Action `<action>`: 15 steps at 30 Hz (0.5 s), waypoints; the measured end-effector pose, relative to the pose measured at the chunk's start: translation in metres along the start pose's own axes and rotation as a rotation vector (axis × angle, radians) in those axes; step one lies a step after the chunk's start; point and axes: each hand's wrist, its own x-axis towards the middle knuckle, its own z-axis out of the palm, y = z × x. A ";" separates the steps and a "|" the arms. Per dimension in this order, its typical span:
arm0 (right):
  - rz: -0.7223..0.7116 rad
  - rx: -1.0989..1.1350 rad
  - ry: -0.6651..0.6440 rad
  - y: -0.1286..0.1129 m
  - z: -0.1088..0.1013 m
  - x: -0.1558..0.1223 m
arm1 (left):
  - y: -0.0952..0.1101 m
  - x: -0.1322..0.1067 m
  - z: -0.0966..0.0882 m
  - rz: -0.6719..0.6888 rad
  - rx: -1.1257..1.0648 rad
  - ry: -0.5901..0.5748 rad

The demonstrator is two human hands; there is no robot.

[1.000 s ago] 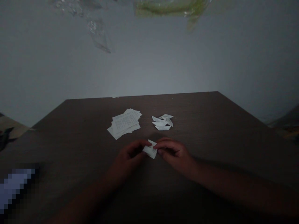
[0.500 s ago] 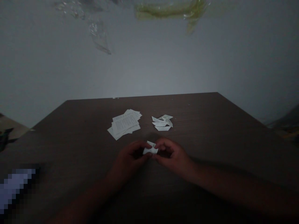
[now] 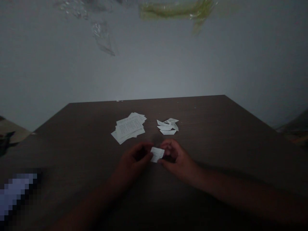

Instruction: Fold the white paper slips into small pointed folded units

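Observation:
A small folded piece of printed paper (image 3: 157, 154) is held up between my hands, low over the table. My left hand (image 3: 134, 160) pinches its left edge between thumb and fingers. On the other side, my right hand (image 3: 179, 158) has its thumb at the lower right corner and its fingers curled behind the right edge. Just beyond the hands lies a small pile of folded paper strips (image 3: 167, 127) with slanted ends. To the left of that pile is a loose stack of flat printed paper sheets (image 3: 130, 126).
The dark wooden table (image 3: 204, 128) reaches back to a pale wall (image 3: 168, 64). Clear plastic (image 3: 103, 38) and a yellow wrapped strip (image 3: 173, 11) show at the top. A blurred-out flat object (image 3: 16, 192) lies at the front left.
The folded paper has turned and now shows a flatter, squarer face. My left fingers have drawn slightly back to its edge, and my right fingers have lifted off its top a little.

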 end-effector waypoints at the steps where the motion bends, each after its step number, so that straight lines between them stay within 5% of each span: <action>1: -0.004 0.012 0.015 -0.001 0.000 0.001 | -0.001 0.000 0.000 -0.012 -0.008 -0.008; 7: -0.031 -0.003 0.028 0.000 -0.004 0.006 | 0.005 -0.003 0.000 -0.049 0.066 -0.076; 15: 0.001 -0.054 0.011 0.000 -0.008 0.008 | 0.010 -0.001 -0.002 -0.041 0.149 -0.004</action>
